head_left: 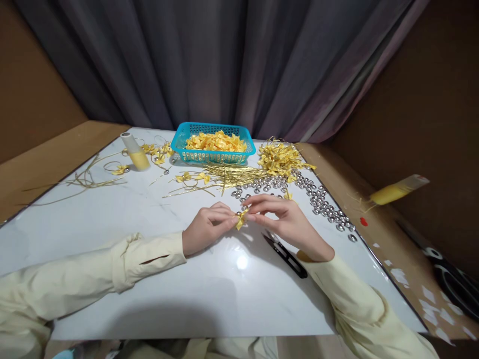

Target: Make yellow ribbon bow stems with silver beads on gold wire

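My left hand [208, 228] and my right hand [281, 219] meet above the middle of the white table [112, 224]. Both pinch a small yellow ribbon bow [242, 218] between their fingertips, and a small silver bead seems to sit at its top. Black thread snips [286, 254] lie on the table just under my right wrist. Both arms wear pale yellow sleeves.
A turquoise basket [213, 155] of yellow bows stands at the back. Beside it lie gold wires [228, 175], a heap of yellow bows [280, 158] and several silver beads [325, 205]. A yellow spool [135, 152] stands back left. Another spool [396, 190] lies off the table at right.
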Demonstrator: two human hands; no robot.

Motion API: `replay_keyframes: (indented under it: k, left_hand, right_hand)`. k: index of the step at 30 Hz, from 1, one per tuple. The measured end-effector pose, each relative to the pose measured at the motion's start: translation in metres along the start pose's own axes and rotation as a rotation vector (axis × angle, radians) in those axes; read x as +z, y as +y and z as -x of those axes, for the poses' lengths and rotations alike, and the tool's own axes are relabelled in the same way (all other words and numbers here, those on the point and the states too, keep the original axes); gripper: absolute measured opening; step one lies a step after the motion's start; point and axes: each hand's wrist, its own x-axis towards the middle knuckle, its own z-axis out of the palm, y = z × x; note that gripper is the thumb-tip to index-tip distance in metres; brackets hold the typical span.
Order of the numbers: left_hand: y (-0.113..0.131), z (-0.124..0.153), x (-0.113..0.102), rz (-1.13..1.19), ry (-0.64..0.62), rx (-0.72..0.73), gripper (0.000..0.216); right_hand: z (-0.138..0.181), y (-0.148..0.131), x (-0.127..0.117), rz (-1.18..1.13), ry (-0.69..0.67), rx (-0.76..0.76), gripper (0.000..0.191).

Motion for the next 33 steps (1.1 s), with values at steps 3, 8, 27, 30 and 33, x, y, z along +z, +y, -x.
replay_keyframes:
  k: [3, 8, 27, 30, 33]
  left_hand:
    - [0.001, 0.000, 0.001, -0.014, -0.009, 0.012, 0.030]
    - [0.001, 0.001, 0.003, -0.046, -0.013, 0.059, 0.034]
    - [0.002, 0.004, 0.003, 0.155, -0.057, -0.146, 0.022]
    - [0.004, 0.004, 0.004, 0.264, -0.007, -0.244, 0.022]
    - [0.008, 0.002, 0.004, 0.371, -0.010, -0.354, 0.025]
  right_hand:
    - [-0.001, 0.003, 0.004, -0.106, -0.033, 0.091, 0.011]
    - [-0.002, 0.004, 0.007, -0.223, -0.014, 0.187, 0.016]
    - [-0.001, -0.001, 0.007, -0.184, 0.135, 0.165, 0.013]
    - [-0.001, 0.001, 0.010, -0.197, 0.160, 0.153, 0.011]
    - [0.000, 0.006, 0.012, -0.206, 0.198, 0.103, 0.008]
